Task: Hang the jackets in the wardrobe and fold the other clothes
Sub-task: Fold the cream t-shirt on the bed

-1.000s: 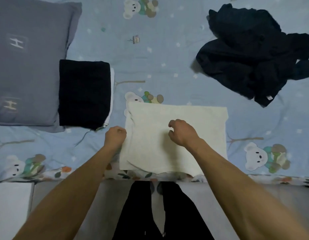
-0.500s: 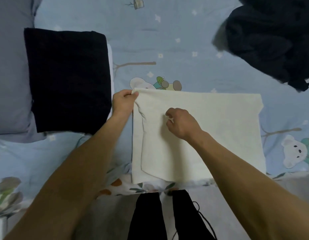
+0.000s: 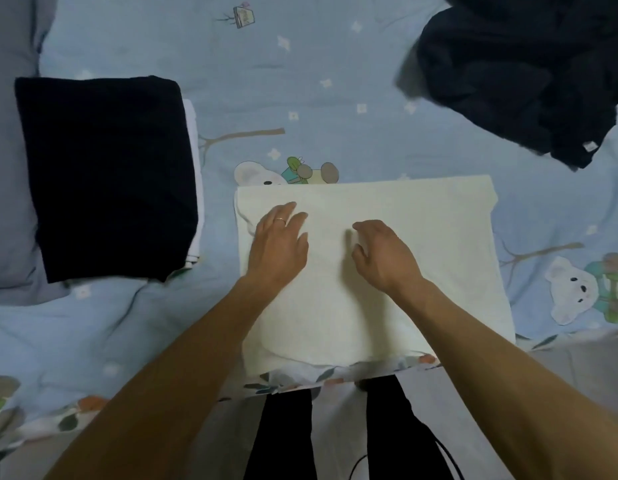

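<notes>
Pressing flat on the cream garment [image 3: 387, 265], our left hand [image 3: 278, 245] lies with fingers straight and spread near its left edge. Our right hand [image 3: 383, 252] rests beside it, fingers curled down onto the cloth; we cannot tell whether they pinch it. This folded garment lies at the near edge of the bed [image 3: 300, 81]. A folded dark stack [image 3: 106, 174] sits left, a crumpled dark heap [image 3: 529, 74] far right.
</notes>
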### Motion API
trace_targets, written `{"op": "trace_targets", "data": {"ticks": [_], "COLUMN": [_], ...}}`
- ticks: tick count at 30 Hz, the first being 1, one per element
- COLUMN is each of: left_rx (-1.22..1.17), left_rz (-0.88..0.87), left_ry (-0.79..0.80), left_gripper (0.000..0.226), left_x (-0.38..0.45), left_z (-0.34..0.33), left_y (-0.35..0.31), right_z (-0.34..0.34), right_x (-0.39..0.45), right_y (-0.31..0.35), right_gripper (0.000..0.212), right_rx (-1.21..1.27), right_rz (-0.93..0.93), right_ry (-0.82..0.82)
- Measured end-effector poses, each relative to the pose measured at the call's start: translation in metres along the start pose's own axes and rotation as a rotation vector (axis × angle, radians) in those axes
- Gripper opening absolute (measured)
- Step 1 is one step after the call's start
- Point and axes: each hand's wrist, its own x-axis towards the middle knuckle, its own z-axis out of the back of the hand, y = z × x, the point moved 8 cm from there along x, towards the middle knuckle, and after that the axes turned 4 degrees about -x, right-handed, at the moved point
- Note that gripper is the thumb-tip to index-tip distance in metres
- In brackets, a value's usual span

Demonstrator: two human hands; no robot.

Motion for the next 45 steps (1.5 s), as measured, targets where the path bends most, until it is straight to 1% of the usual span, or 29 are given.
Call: {"op": "trace_targets", "data": {"ticks": [2,5,7,8,10,11,13,15,17,18,20,21,22,23,24,25,26,27,28,29,31,32,34,36,38,39,41,44,45], "left_rx": [0.070,0.201,0.240,0.253,0.299,0.354,0.393,0.411,0.422,0.436,0.458,0.475,0.470,0.452,0.456,0.461,0.483,0.506,0.551,0.605,0.739,0.788,0.834,0.881,0.872,0.841,0.713,0.466,0.421], "left_rz": [-0.043,-0.111,-0.164,-0.184,-0.161,-0.133,-0.072,-0.116,-0.190,-0.191,-0.119,-0.102,-0.127,-0.218,-0.366,-0.522,-0.651,-0.741,-0.781,-0.795,-0.787,-0.771,-0.720,-0.652,-0.579,-0.549,-0.506,-0.398,-0.364], "left_ry": [0.057,0.114,0.089,0.063,0.044,0.043,0.034,0.059,0.103,0.110,0.092,0.091,0.082,0.084,0.099,0.115,0.168,0.237,0.326,0.414,0.556,0.604,0.636,0.601,0.539,0.498,0.385,0.206,0.150], "left_gripper": [0.048,0.057,0.059,0.060,0.060,0.061,0.063,0.065,0.066,0.065,0.065,0.064,0.062,0.059,0.057,0.059,0.062,0.065,0.068,0.069,0.068,0.063,0.054,0.048,0.042,0.038,0.030,0.024,0.025], "left_x": [0.010,0.026,0.038,0.050,0.054,0.058,0.060,0.064,0.068,0.076,0.085,0.090,0.094,0.096,0.096,0.095,0.095,0.096,0.099,0.103,0.111,0.116,0.122,0.129,0.128,0.126,0.114,0.084,0.064], "left_z": [-0.031,-0.073,-0.092,-0.113,-0.119,-0.137,-0.152,-0.174,-0.192,-0.204,-0.210,-0.212,-0.208,-0.206,-0.206,-0.205,-0.204,-0.204,-0.206,-0.208,-0.216,-0.219,-0.221,-0.217,-0.204,-0.197,-0.171,-0.119,-0.089], "left_y": [-0.032,-0.066,-0.086,-0.103,-0.097,-0.103,-0.108,-0.139,-0.169,-0.188,-0.200,-0.209,-0.217,-0.229,-0.250,-0.264,-0.278,-0.287,-0.296,-0.300,-0.304,-0.306,-0.314,-0.320,-0.312,-0.305,-0.287,-0.237,-0.204], "right_z": [0.007,0.016,0.019,0.018,0.014,0.011,0.017,0.031,0.040,0.046,0.048,0.052,0.053,0.052,0.051,0.047,0.043,0.037,0.030,0.024,0.012,0.006,-0.005,-0.011,-0.017,-0.019,-0.016,-0.010,-0.011], "right_x": [-0.005,0.004,0.018,0.028,0.041,0.048,0.057,0.066,0.070,0.070,0.060,0.050,0.040,0.028,0.015,0.006,-0.003,-0.007,-0.012,-0.013,-0.017,-0.018,-0.024,-0.031,-0.042,-0.048,-0.057,-0.062,-0.063], "right_y": [-0.029,-0.066,-0.088,-0.117,-0.132,-0.166,-0.215,-0.268,-0.286,-0.296,-0.294,-0.298,-0.299,-0.303,-0.313,-0.317,-0.321,-0.321,-0.322,-0.319,-0.311,-0.308,-0.305,-0.306,-0.300,-0.299,-0.288,-0.235,-0.191], "right_gripper": [0.053,0.056,0.057,0.058,0.059,0.061,0.065,0.066,0.066,0.066,0.066,0.066,0.064,0.059,0.051,0.042,0.032,0.023,0.018,0.021,0.029,0.028,0.023,0.021,0.021,0.021,0.022,0.026,0.028], "right_rx": [-0.134,-0.205,-0.221,-0.226,-0.282,-0.290,-0.340,-0.358,-0.352,-0.306,-0.169,-0.047,0.095,0.260,0.427,0.548,0.633,0.667,0.686,0.681,0.661,0.679,0.720,0.687,0.611,0.600,0.615,0.645,0.632], "right_rz": [0.078,0.140,0.147,0.155,0.180,0.171,0.111,0.031,0.020,0.030,0.035,0.014,-0.020,-0.068,-0.123,-0.170,-0.214,-0.242,-0.257,-0.247,-0.216,-0.212,-0.217,-0.209,-0.204,-0.213,-0.251,-0.211,-0.155], "right_ry": [-0.036,-0.089,-0.110,-0.108,-0.094,-0.084,-0.091,-0.116,-0.135,-0.141,-0.159,-0.197,-0.230,-0.254,-0.267,-0.280,-0.268,-0.226,-0.172,-0.112,0.011,0.075,0.155,0.216,0.291,0.310,0.291,0.245,0.246]}}
